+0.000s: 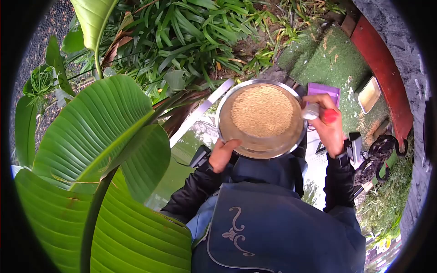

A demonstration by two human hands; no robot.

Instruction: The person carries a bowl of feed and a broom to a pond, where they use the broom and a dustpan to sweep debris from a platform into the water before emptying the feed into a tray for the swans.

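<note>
A round metal pan (261,148) with pale grain-like material (262,110) spread inside is held over my lap. My left hand (223,154) grips its lower left rim, the thumb lying over the edge. At the right rim, my right hand (328,125) has its fingers closed round a small whitish container with a red part (328,116). Whether that hand also touches the pan cannot be made out. A dark blue apron (282,223) covers my front below the pan.
Large green leaves (91,132) rise close on the left. Behind the pan are grassy plants (195,36). A purple box (325,91), a shallow tray (369,94) and a curved red edging (382,59) lie to the right, on or beside green turf (339,63).
</note>
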